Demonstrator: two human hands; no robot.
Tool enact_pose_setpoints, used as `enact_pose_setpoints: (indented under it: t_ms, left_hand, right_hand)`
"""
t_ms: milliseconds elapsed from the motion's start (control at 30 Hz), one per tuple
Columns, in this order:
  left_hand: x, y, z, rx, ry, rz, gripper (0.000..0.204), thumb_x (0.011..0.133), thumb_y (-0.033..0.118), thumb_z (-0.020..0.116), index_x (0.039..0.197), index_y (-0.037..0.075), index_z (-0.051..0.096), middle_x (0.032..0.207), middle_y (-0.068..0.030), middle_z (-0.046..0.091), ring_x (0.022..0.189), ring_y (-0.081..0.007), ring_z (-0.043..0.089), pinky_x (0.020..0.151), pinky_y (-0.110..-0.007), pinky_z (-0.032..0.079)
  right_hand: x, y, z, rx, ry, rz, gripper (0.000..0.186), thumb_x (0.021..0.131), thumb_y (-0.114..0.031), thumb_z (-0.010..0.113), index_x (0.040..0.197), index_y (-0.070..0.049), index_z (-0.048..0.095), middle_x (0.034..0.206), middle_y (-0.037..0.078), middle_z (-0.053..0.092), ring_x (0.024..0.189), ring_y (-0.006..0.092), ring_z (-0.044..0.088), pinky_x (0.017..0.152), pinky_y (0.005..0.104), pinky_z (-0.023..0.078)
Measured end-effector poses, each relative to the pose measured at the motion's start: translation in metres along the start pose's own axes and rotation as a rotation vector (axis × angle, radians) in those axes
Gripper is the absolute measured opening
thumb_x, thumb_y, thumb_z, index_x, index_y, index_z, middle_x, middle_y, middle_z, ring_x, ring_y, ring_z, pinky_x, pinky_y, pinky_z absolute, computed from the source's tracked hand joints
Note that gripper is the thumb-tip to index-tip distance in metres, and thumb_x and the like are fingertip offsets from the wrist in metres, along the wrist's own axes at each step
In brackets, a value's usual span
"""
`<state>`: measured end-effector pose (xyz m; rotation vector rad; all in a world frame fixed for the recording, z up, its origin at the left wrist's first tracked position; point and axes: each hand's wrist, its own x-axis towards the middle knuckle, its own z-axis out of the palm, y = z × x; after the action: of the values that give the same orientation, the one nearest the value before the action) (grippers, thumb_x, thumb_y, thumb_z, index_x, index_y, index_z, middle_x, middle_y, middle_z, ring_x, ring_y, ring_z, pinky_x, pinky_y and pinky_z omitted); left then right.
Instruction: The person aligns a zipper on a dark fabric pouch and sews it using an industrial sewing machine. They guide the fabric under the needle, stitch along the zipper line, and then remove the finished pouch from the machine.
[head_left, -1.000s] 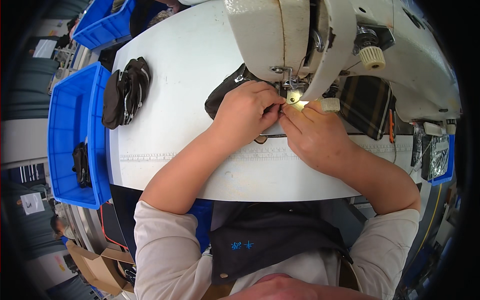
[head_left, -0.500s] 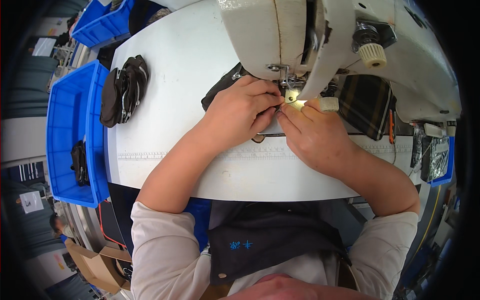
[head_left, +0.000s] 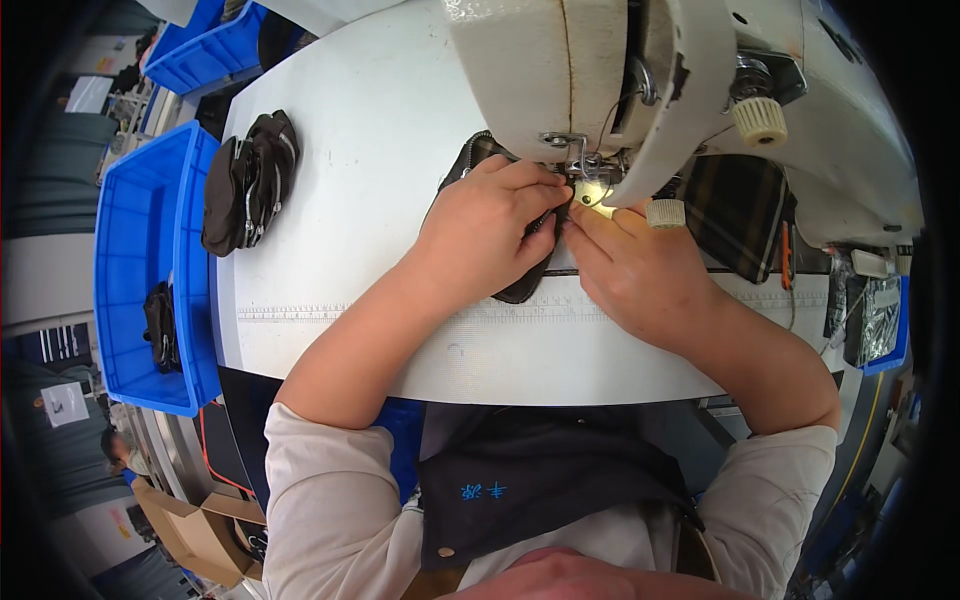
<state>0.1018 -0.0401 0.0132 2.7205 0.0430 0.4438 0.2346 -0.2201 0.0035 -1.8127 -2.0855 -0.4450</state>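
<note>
A dark zippered pouch point(head_left: 520, 288) lies at the needle of the white sewing machine point(head_left: 520, 75). My left hand point(head_left: 488, 228) rests over it, fingers pressed together on its edge beside the lit presser foot point(head_left: 588, 172). Part of the pouch with its zipper shows beyond the knuckles, and a rounded end comes out below the thumb. My right hand point(head_left: 640, 270) is closed at the same edge, just right of the left fingertips. The fingertips and the stitched spot are partly hidden.
Several dark pouches point(head_left: 250, 185) are stacked on the white table point(head_left: 350, 190). A blue bin point(head_left: 135, 270) stands left, with dark items inside. Dark plaid fabric point(head_left: 735, 215) and an orange-handled tool point(head_left: 787, 255) lie under the machine arm. A ruler strip point(head_left: 330, 312) crosses the table.
The pouch has turned under my hands: its rounded end now reaches out toward me below the left thumb, and less sticks out to the left. Both hands have shifted only slightly.
</note>
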Motion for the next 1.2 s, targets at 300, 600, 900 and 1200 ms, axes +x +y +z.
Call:
enact_pose_setpoints:
  t_ms: [300, 600, 900, 1200]
  left_hand:
    - [-0.001, 0.001, 0.004, -0.007, 0.019, -0.011, 0.027, 0.081, 0.010, 0.076, 0.107, 0.006, 0.080, 0.112, -0.0017, 0.072, 0.100, -0.0250, 0.067, 0.083, -0.037, 0.060]
    - [-0.001, 0.002, 0.004, 0.012, 0.059, -0.022, 0.028, 0.083, 0.011, 0.075, 0.110, 0.006, 0.079, 0.110, -0.0016, 0.071, 0.098, -0.0261, 0.066, 0.081, -0.038, 0.060]
    - [0.000, -0.001, 0.004, -0.099, 0.083, -0.079, 0.025, 0.089, 0.009, 0.068, 0.111, 0.006, 0.079, 0.113, -0.0062, 0.074, 0.098, -0.0316, 0.068, 0.084, -0.041, 0.058]
    - [0.006, -0.001, -0.010, -0.328, -0.045, -0.272, 0.025, 0.093, 0.008, 0.061, 0.113, 0.007, 0.077, 0.117, -0.0092, 0.073, 0.098, -0.0325, 0.070, 0.087, -0.041, 0.058]
  right_hand:
    - [0.000, -0.003, -0.004, 0.042, -0.030, 0.025, 0.034, 0.074, -0.011, 0.074, 0.107, -0.005, 0.073, 0.084, 0.002, 0.057, 0.077, 0.0185, 0.062, 0.062, 0.0327, 0.051]
    - [0.001, -0.003, 0.000, 0.012, 0.020, 0.012, 0.022, 0.077, -0.012, 0.070, 0.098, -0.004, 0.069, 0.080, 0.002, 0.055, 0.074, 0.0184, 0.062, 0.065, 0.0348, 0.050]
    - [0.001, -0.007, 0.002, 0.025, 0.048, -0.141, 0.026, 0.072, -0.014, 0.071, 0.096, -0.006, 0.069, 0.073, 0.001, 0.052, 0.067, 0.0168, 0.058, 0.059, 0.0322, 0.044]
    - [0.004, -0.010, 0.014, -0.064, 0.141, -0.216, 0.019, 0.071, -0.013, 0.071, 0.088, -0.005, 0.068, 0.069, -0.001, 0.051, 0.062, 0.0144, 0.054, 0.058, 0.0306, 0.040]
